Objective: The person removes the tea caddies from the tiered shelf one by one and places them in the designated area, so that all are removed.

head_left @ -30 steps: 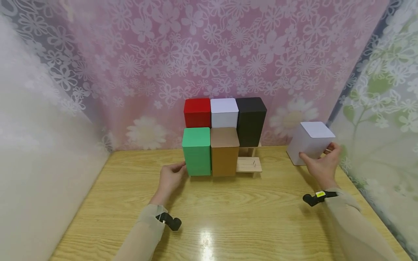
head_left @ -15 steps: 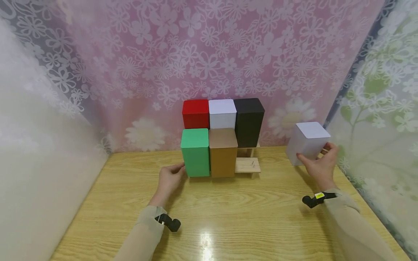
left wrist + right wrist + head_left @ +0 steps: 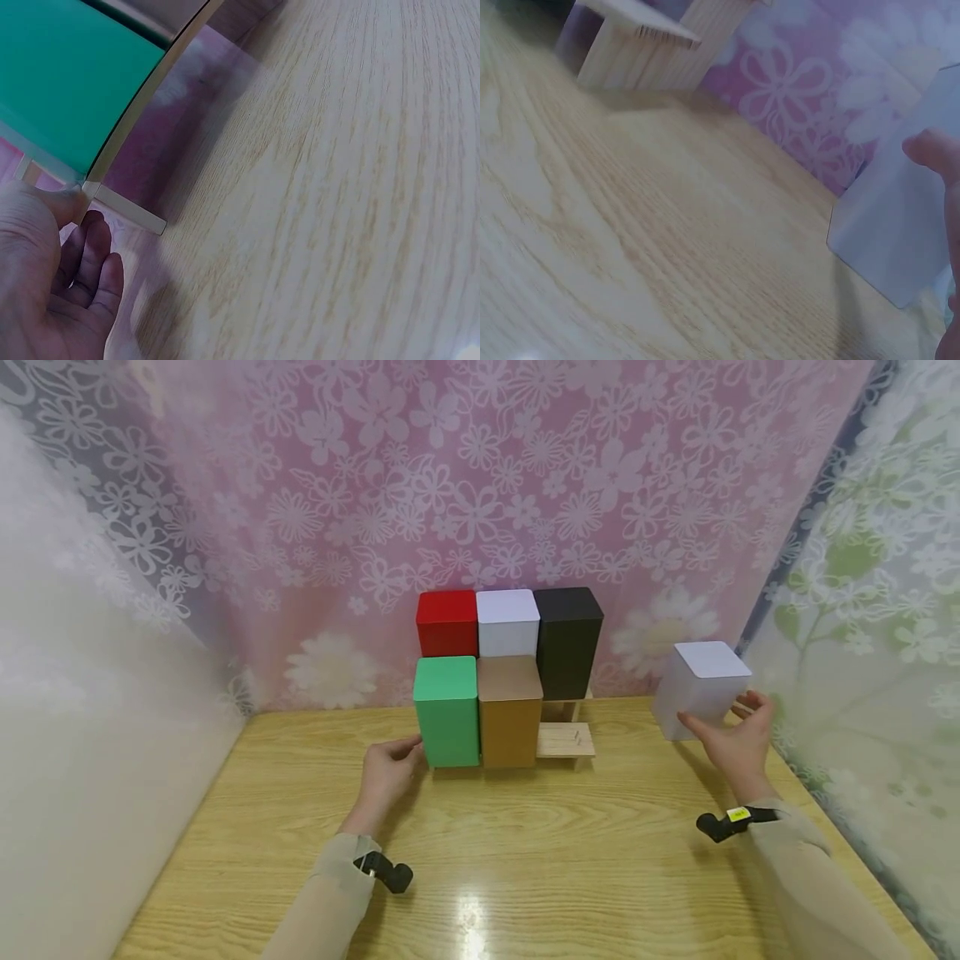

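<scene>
In the head view my right hand [image 3: 738,743] grips a white box [image 3: 693,697] near the back right of the table, thumb on its near face and fingers at its right side. My left hand [image 3: 388,770] is at the left end of a two-tier wooden rack [image 3: 566,740]. The left wrist view has its thumb on the end of the rack's board [image 3: 126,139], fingers curled beneath. Directly above that hand, a green box [image 3: 447,722] stands on the lower tier beside a brown box [image 3: 510,722].
Behind them a red box [image 3: 447,631], another white box [image 3: 507,618] and a black box [image 3: 568,647] stand on the upper tier. The lower tier's right end is bare wood. Floral curtains [image 3: 480,485] border the wooden table [image 3: 487,852] at the back and sides.
The top of the white box in my right hand has shifted slightly left. My left hand keeps its place at the rack's end. The whole head view has drifted a little.
</scene>
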The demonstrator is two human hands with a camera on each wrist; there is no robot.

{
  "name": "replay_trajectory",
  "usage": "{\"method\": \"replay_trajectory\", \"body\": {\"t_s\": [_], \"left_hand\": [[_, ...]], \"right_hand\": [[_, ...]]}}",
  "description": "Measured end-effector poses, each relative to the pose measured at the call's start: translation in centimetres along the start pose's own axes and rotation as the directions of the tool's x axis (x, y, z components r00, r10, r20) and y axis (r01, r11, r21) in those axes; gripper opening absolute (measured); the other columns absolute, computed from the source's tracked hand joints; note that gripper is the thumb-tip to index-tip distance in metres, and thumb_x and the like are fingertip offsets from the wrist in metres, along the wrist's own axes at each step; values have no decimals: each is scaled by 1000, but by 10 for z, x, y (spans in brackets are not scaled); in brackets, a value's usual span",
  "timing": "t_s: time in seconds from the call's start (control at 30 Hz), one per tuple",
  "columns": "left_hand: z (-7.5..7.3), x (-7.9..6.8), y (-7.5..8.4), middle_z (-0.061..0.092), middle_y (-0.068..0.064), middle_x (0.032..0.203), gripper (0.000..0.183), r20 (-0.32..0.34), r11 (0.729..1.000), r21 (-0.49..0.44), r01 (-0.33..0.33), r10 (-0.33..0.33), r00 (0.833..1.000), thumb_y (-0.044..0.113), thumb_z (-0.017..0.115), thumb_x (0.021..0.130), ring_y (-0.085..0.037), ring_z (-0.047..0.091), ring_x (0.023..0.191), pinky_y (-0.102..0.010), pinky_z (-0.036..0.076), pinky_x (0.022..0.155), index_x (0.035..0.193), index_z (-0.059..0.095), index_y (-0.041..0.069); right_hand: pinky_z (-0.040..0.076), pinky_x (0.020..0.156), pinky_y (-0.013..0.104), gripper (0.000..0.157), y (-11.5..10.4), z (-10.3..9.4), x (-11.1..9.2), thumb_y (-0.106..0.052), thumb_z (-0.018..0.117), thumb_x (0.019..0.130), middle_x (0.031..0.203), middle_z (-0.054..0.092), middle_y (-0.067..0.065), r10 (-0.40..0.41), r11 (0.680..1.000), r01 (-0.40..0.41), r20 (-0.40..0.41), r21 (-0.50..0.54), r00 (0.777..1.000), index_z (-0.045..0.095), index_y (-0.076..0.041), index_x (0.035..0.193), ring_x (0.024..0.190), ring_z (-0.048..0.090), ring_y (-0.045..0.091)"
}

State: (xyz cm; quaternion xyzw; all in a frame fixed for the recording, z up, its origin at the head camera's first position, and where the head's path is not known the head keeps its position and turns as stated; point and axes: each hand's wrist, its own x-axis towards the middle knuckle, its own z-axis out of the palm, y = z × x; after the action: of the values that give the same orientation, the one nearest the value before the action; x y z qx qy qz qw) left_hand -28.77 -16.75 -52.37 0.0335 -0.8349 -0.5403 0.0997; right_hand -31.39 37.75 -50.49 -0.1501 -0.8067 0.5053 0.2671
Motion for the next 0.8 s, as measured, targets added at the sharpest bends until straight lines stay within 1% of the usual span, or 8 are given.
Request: {"method": "replay_trajectory", "body": {"t_s": [0.07, 0.13, 0.23, 0.3, 0.47, 0.6, 0.73, 0.8], "left_hand": [[0, 0, -1, 79, -9, 110, 22, -9, 1000, 2, 3, -3, 1000, 18, 75, 100, -28, 70, 112, -47, 55, 96, 119, 82, 11], [-1, 0, -3, 79, -9, 104, 22, -17, 1000, 9, 4, -4, 1000, 18, 75, 100, -27, 71, 105, -45, 56, 90, 119, 82, 11], [-1, 0, -3, 78, -8, 97, 23, -22, 1000, 23, 2, -1, 1000, 18, 75, 100, -25, 70, 96, -42, 55, 84, 120, 82, 11], [-1, -1, -3, 77, -7, 96, 23, -20, 1000, 27, 1, 0, 1000, 18, 75, 100, -24, 70, 95, -40, 55, 82, 120, 82, 11], [-1, 0, -3, 78, -7, 99, 23, -14, 1000, 19, 7, -7, 1000, 16, 75, 100, -24, 70, 96, -42, 55, 84, 121, 82, 12], [0, 0, -1, 78, -7, 98, 23, -5, 1000, 19, 11, -11, 1000, 17, 75, 100, -25, 70, 96, -45, 56, 85, 122, 82, 12], [0, 0, 1, 78, -7, 95, 23, 3, 1000, 20, -2, 2, 1000, 16, 75, 100, -26, 71, 94, -44, 57, 83, 121, 82, 10], [1, 0, 2, 78, -7, 94, 23, 7, 1000, 16, -6, 6, 1000, 16, 75, 100, -25, 71, 93, -44, 57, 83, 121, 82, 10]], "right_hand": [[37, 110, 42, 105, -2, -1, -3, -31, 94, 81, 152, 36, 11, 20, 999, -20, -4, 27, 1000, 25, -15, 158, 137, 41, 31], [37, 108, 40, 103, -5, -3, -7, -33, 94, 81, 150, 35, 8, 35, 998, -35, -4, 42, 999, 25, -18, 156, 136, 39, 29], [37, 104, 39, 101, -9, -6, -14, -36, 94, 80, 147, 35, 4, 46, 998, -46, -2, 44, 999, 27, -21, 154, 136, 39, 28], [36, 104, 39, 99, -12, -7, -18, -36, 94, 81, 145, 36, -2, 48, 998, -48, 1, 39, 999, 28, -22, 153, 136, 39, 27], [34, 105, 38, 94, -20, -11, -30, -33, 95, 80, 139, 38, -11, 19, 999, -19, -15, 45, 1000, 32, -23, 150, 133, 40, 22], [34, 102, 34, 92, -31, -14, -40, -30, 96, 79, 138, 41, -11, -12, 999, 14, -53, 51, 999, 35, -23, 149, 129, 43, 19], [35, 99, 31, 92, -43, -14, -51, -30, 97, 78, 136, 41, -13, -46, 997, 51, -94, 50, 995, 38, -21, 148, 125, 45, 16], [35, 98, 30, 92, -50, -13, -58, -29, 98, 76, 136, 43, -11, -68, 996, 75, -113, 58, 991, 40, -19, 148, 124, 45, 15]]}}
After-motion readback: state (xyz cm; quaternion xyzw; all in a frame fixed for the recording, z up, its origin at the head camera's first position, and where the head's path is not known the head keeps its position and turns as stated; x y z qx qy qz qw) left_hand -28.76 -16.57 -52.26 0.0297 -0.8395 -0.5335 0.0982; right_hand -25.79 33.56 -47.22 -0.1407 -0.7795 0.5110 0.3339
